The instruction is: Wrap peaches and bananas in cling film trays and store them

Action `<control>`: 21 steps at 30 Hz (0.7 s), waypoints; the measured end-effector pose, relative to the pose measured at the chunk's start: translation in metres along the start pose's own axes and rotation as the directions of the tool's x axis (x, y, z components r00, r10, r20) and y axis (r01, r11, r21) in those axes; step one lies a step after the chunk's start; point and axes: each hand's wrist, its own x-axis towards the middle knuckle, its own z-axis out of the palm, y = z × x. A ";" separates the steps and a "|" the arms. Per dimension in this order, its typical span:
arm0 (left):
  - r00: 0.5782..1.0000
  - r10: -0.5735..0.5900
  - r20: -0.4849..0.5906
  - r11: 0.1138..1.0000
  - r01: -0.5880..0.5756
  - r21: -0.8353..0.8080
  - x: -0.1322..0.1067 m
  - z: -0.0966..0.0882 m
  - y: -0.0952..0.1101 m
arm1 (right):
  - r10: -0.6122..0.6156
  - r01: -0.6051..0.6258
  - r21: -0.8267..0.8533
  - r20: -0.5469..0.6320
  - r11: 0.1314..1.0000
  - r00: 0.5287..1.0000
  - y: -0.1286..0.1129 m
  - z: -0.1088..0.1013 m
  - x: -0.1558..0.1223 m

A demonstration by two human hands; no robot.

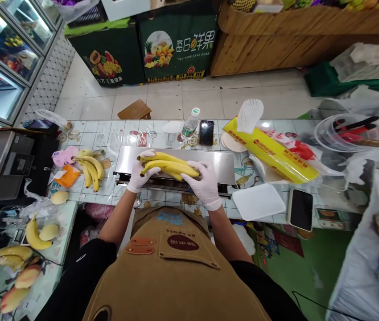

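Observation:
Both my hands wear white gloves and hold one small bunch of bananas (169, 166) between them. My left hand (140, 174) grips the stem end, its thumb along the lower banana. At the tip end, my right hand (207, 184) wraps around with its fingers over the fruit. The bunch is held above a long silver metal machine (218, 167), which looks like a film-wrapping unit, on the tiled-pattern tabletop. Just right of the machine rests a white foam tray (259, 202).
A second banana bunch (91, 171) lies left beside an orange packet (67, 175). Behind the machine stand a water bottle (190, 124) and a black phone (206, 133). Right are a long yellow box (271, 151), another phone (300, 209) and a plastic tub (325, 133). Mangoes (28, 276) lie lower left.

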 end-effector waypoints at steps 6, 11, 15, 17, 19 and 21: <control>0.999 -0.048 0.016 0.998 0.048 -0.033 0.006 -0.004 -0.003 | -0.014 0.015 -0.033 0.015 0.999 1.000 -0.001 -0.007 -0.002; 0.983 -0.107 0.151 0.991 0.092 0.098 0.007 -0.022 -0.001 | 0.053 -0.054 0.080 0.012 0.995 0.998 0.002 -0.012 0.006; 0.988 -0.084 0.133 0.990 0.067 0.123 0.006 -0.023 -0.004 | 0.139 -0.157 0.202 0.101 0.967 0.985 0.012 -0.008 0.025; 0.987 -0.118 0.108 0.991 0.109 0.083 0.004 -0.022 -0.008 | 0.168 -0.197 0.210 0.149 0.958 0.974 0.017 -0.004 0.035; 0.987 -0.132 0.088 0.990 0.128 0.053 0.001 -0.023 -0.012 | 0.173 -0.209 0.188 0.188 0.960 0.967 0.021 0.000 0.041; 0.990 -0.117 0.084 0.992 0.111 0.064 0.000 -0.026 -0.012 | 0.156 -0.191 0.157 0.208 0.969 0.966 0.024 0.001 0.045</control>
